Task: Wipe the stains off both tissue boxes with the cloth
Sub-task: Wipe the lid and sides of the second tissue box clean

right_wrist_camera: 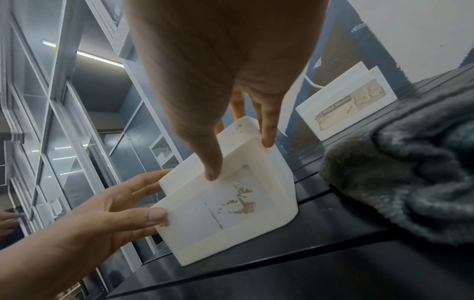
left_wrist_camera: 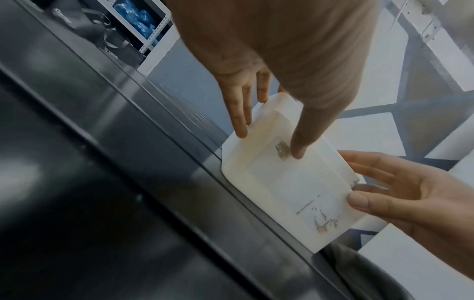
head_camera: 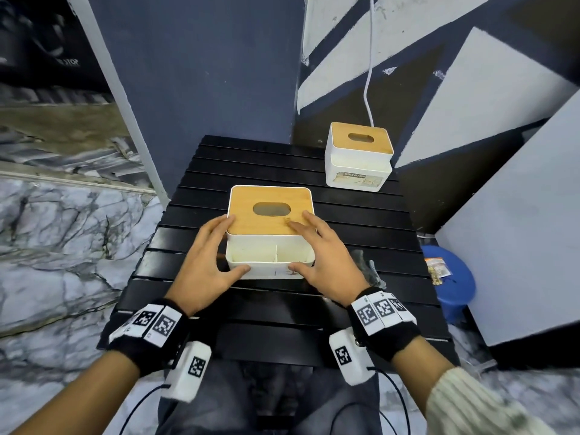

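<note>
The near tissue box (head_camera: 270, 233) sits mid-frame on the tabletop (head_camera: 175, 271), brown stains on its front. Our left hand (head_camera: 207, 265) and right hand (head_camera: 326, 262) clasp its sides. Neither holds the cloth (right_wrist_camera: 410, 178), lying lower right; the far tissue box (head_camera: 357, 158) upper right seems unwiped.

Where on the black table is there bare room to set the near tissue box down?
Bare slats lie between the near tissue box and the far tissue box, along the far-left table edge, and in front of both hands. The right side is crowded: the grey cloth lies beside the right hand.
</note>
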`<state>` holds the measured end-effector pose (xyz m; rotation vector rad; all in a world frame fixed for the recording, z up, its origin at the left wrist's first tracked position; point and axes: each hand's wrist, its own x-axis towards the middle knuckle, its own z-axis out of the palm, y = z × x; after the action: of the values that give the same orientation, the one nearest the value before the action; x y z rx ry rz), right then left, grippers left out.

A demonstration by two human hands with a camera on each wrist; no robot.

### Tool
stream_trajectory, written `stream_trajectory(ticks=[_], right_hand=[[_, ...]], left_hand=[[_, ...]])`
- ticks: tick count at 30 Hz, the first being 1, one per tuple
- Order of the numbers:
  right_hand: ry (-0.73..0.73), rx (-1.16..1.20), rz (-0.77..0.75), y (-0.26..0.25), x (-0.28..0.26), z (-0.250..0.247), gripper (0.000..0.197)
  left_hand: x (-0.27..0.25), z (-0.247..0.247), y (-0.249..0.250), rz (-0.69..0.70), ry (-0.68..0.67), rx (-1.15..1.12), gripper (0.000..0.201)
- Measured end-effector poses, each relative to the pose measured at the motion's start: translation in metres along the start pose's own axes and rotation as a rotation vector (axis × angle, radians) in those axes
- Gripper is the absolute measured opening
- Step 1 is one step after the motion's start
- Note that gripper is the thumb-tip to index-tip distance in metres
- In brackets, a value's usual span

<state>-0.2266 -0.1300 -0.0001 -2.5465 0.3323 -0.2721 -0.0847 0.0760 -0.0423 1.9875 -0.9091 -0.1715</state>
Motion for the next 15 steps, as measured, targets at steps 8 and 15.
stream_trajectory(ticks=[8,15], right_hand=[[0.051,0.042,0.065,0.0,0.045,0.008,0.076],[0.072,0.026,0.115,0.003,0.092,0.008,0.074]], left_hand=[[0.048,-0.013,-0.014,-0.005,0.05,0.002,0.09],[0.085,-0.014,-0.024,-0.083,0.148,-0.042,0.087]])
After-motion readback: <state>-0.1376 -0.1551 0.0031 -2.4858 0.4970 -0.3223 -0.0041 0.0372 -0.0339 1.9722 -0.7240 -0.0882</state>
